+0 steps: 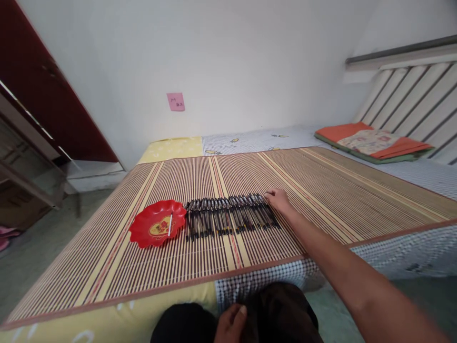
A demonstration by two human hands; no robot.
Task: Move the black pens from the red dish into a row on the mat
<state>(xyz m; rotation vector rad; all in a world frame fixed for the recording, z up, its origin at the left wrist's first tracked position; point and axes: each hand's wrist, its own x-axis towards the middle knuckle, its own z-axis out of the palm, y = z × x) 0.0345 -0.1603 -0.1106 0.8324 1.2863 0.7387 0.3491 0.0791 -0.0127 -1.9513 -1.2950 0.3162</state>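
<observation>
A long row of black pens (230, 214) lies side by side on the striped bamboo mat. My right hand (279, 200) reaches in from the right, its fingers pinched on the upper end of the pen at the row's right end. Left of the row, and close to it, sits a red scalloped plate (139, 228) with a gold heart design. One thin white stick (170, 224) lies in that plate. My left hand (231, 325) rests at my lap, fingers curled in, with nothing visible in it; the frame's lower edge cuts it off.
The bamboo mat (178, 262) covers most of the bed. A folded orange and green cloth (378, 140) lies at the back right by a white slatted bed end (410, 95). A pink note (175, 102) is stuck on the wall. At the left is a dark red door (53, 95).
</observation>
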